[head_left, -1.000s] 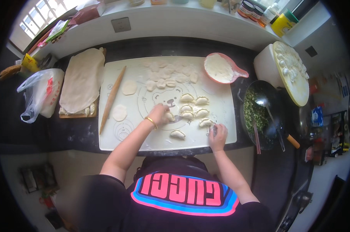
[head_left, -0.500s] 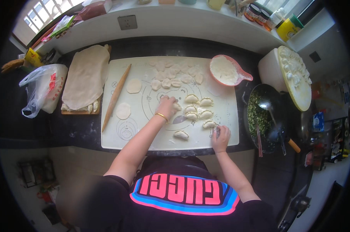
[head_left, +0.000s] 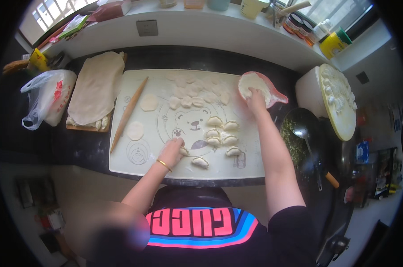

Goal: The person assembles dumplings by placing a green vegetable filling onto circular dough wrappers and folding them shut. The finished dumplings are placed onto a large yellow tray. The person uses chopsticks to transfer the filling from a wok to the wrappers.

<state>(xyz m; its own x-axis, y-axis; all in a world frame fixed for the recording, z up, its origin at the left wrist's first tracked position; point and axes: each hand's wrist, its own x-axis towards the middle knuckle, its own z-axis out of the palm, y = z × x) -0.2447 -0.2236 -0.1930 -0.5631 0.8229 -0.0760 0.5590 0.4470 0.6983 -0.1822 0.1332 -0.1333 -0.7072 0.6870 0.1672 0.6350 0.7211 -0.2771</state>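
Head: pinching dumpling [head_left: 184,151] over mat [head_left: 223,168] with left hand [head_left: 171,152]; touching flour [head_left: 251,81] by mat's corner with right hand [head_left: 256,100], grip unclear.

Along the white sill [head_left: 230,15] at the back, from left to right: a green packet [head_left: 73,26], a dark red packet [head_left: 110,10], a pale yellow cup [head_left: 251,9], 2 dark-lidded jars [head_left: 293,22] side by side, a bottle [head_left: 320,32] and a yellow tub [head_left: 335,44] with a green lid, plus a barred window [head_left: 43,18] behind the left end and a square socket [head_left: 147,28] in the wall below. At far left, a clear plastic bag [head_left: 47,95] with red print and white contents, near a yellow packet [head_left: 39,60]. Toward the right rim, a blue packet [head_left: 362,152] among blurred clutter, and a small dark square [head_left: 362,78] on the wall.
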